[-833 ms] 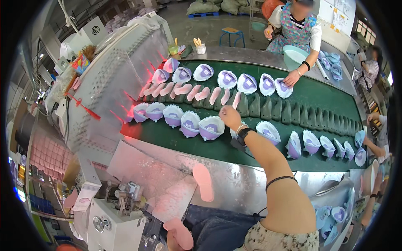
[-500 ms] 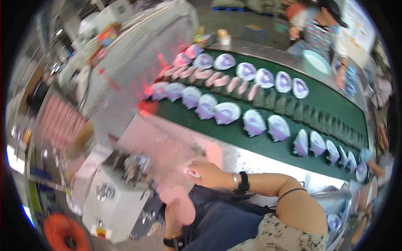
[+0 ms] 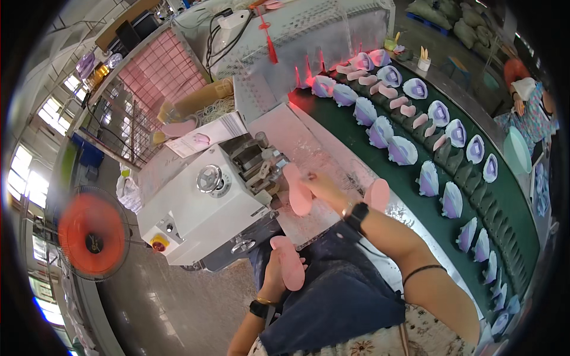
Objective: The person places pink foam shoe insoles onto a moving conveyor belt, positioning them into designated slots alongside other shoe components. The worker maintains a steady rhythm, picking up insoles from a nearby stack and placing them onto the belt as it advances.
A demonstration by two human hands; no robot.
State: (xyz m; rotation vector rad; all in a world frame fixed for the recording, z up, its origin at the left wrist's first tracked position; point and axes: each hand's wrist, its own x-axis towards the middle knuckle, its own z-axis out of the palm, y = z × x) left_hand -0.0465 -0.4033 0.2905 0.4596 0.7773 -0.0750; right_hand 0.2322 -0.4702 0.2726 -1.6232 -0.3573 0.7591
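Observation:
My left hand [image 3: 273, 277] is closed around a pink shoe insole [image 3: 289, 264], held low over the dark blue apron [image 3: 320, 285]. Ahead of it, my right hand [image 3: 323, 187] pinches the edge of another pink insole [image 3: 298, 193]. That insole's far end is beside the metal feed parts [image 3: 264, 169] of a white benchtop machine [image 3: 199, 204]; whether it touches them I cannot tell. A further pink insole [image 3: 377, 194] rests on the metal-edged table, beyond my right wrist.
On the right runs a green conveyor [image 3: 409, 172] bearing purple-and-white shoe uppers [image 3: 402, 151] and small pink insoles. A red fan [image 3: 93, 233] stands at the left. Behind the machine are a white box [image 3: 208, 135] and wire rack [image 3: 163, 68]. A person [image 3: 528, 104] works across the conveyor.
The view has swung left, bringing the machine to the middle. My right hand now holds an insole beside the machine. Two overlapping insoles showed at my left hand before; one shows there now.

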